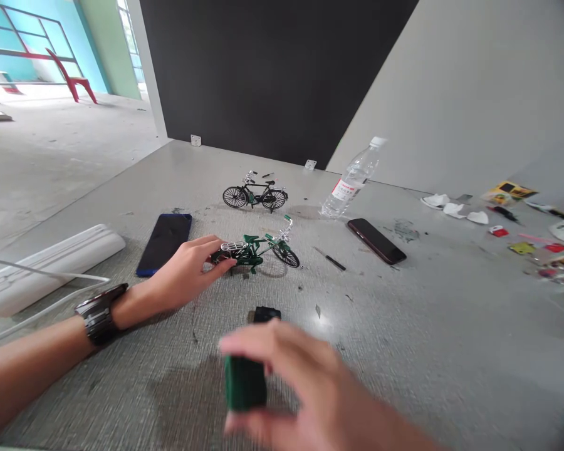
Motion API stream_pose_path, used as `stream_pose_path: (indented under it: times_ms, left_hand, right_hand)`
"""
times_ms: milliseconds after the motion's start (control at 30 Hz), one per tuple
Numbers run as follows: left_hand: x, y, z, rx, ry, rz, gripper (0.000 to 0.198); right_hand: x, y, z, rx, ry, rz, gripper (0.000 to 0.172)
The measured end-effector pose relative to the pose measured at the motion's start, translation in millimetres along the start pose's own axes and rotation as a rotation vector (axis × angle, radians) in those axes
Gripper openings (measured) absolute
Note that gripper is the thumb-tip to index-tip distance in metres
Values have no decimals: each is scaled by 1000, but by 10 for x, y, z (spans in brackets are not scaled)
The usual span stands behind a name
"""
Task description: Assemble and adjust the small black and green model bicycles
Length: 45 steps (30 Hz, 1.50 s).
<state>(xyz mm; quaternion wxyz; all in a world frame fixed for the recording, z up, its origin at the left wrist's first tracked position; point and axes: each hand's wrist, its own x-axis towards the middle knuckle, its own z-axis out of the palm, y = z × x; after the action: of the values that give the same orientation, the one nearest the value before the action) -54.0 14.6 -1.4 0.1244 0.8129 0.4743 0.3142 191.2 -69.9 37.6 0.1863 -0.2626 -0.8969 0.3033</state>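
Observation:
A green model bicycle stands on the grey table. My left hand has its fingers and thumb around the bicycle's rear wheel and rack. Near the front edge my right hand, blurred by motion, grips a dark green block-like object between thumb and fingers. Just beyond that hand lies a small black object, partly hidden by the fingers. Farther back is a black model bicycle, upright. A small screwdriver lies to the right of the green bicycle.
Left of the bicycles lie a blue-edged phone and a white power strip with a cable. To the right are a plastic bottle, a dark phone and scattered small items. A dark panel rises behind the table.

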Motion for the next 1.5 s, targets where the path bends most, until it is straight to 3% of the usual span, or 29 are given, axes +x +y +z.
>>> stream_pose_path:
  times_ms: [67, 133, 300, 500, 700, 833, 967, 1100, 1267, 1433, 1500]
  left_hand:
    - [0, -2, 4, -10, 12, 1, 26]
    - [-3, -11, 3, -16, 15, 14, 25]
    - [-14, -42, -11, -56, 3, 86, 19]
    - [-18, -54, 6, -108, -4, 61, 15]
    - [-21, -62, 30, -73, 35, 100, 20]
    - [-21, -44, 5, -66, 29, 101, 23]
    - [-10, -26, 1, -43, 2, 49, 24]
    - [5, -12, 14, -6, 9, 14, 24]
    - [7, -2, 12, -10, 14, 14, 25]
    - [5, 0, 19, -3, 16, 15, 26]
    - [4, -4, 21, -7, 16, 15, 25]
  right_hand:
    - [219, 173, -177, -92, 187, -31, 41]
    - [399, 300, -292, -173, 268, -77, 38]
    - [644, 376, -402, -182, 320, -164, 56]
    - [802, 349, -465, -84, 328, -204, 38]
    - [752, 433, -526, -195, 338, -214, 39]
    - [666, 424, -448, -358, 222, -231, 48]
    - [629, 360, -145, -525, 102, -219, 42]
    - [613, 342, 138, -675, -27, -169, 48]
    - [582, 276, 49, -673, -87, -121, 65]
    - [564, 204, -92, -620, -263, -242, 20]
    - [574, 210, -89, -621, -254, -247, 14]
